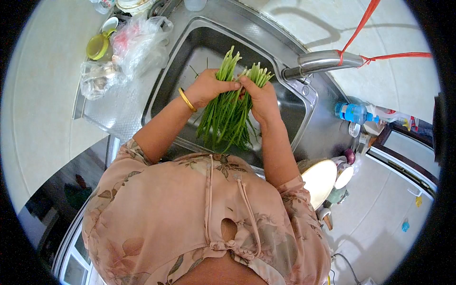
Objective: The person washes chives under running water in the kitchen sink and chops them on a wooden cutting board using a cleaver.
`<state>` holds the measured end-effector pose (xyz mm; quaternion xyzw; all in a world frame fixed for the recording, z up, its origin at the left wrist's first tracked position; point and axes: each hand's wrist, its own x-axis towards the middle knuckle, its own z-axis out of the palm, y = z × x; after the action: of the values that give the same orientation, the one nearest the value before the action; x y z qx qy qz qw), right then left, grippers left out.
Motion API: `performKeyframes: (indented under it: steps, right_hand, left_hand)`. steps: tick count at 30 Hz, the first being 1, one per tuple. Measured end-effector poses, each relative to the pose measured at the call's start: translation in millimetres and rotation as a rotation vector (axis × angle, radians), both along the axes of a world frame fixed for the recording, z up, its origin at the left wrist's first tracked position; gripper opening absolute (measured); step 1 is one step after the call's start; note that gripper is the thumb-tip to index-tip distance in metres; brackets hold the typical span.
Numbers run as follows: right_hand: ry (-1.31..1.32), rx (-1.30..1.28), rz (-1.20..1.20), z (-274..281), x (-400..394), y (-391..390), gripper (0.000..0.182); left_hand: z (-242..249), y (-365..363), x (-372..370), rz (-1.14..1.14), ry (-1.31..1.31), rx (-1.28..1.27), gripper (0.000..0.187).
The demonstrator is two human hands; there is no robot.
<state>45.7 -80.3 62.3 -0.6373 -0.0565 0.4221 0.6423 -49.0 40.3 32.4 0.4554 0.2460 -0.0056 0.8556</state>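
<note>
A bunch of garlic chives [228,116] is held over the metal sink [187,45], pale stem ends up and green leaves hanging down toward me. My left hand [207,88], with a yellow bangle at the wrist, is closed round the left part of the bunch. Round the right part, my right hand [261,99] is closed too. Both thumbs meet near the middle, just below the pale ends. The bunch splits into two clumps at the top. Some fingers are hidden behind the leaves. A few loose green bits lie in the sink.
A curved faucet [323,64] tied with red cord reaches in from the right. Clear plastic bags [137,47] lie on the left drainboard beside a yellow-green cup [97,46]. A blue bottle [351,113] and a pale round board [319,178] stand at the right.
</note>
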Motion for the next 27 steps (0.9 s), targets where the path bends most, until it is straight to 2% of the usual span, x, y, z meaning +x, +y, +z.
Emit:
performKeyframes:
  steps: [5,8,12,15,17,20,24,27]
  right_hand:
    - [-0.023,-0.005,0.035,-0.8,1.4,-2.7,0.012]
    - [-0.032,-0.035,-0.007,-9.9,4.0,-5.3,0.012]
    - [-0.027,-0.006,-0.076,-7.7,3.5,-3.3,0.012]
    - [-0.137,-0.045,-0.094,-1.0,4.4,-1.4,0.014]
    - [-0.117,-0.048,-0.071,-0.2,7.8,-3.9,0.014]
    - [-0.141,-0.053,-0.036,10.1,4.1,-4.1,0.014]
    - [-0.271,-0.124,0.133,3.7,0.5,-4.7,0.016]
    - [-0.213,-0.075,0.131,-11.5,-2.1,-2.1,0.02]
  left_hand:
    - [4.3,1.8,0.5,-0.077,0.011,0.104,0.023]
    - [-12.3,3.6,2.1,-0.107,0.015,-0.098,0.023]
    - [-8.1,4.3,0.5,-0.041,0.008,-0.172,0.02]
    - [-12.5,6.5,1.2,0.007,0.041,-0.233,0.023]
    - [-2.6,8.3,1.2,0.027,0.073,-0.299,0.028]
    - [-12.5,9.2,0.6,0.058,-0.029,-0.499,0.032]
    - [-15.9,10.9,-0.2,-0.027,-0.142,-0.606,0.032]
    - [-23.2,9.3,-0.1,-0.067,-0.2,-0.606,0.033]
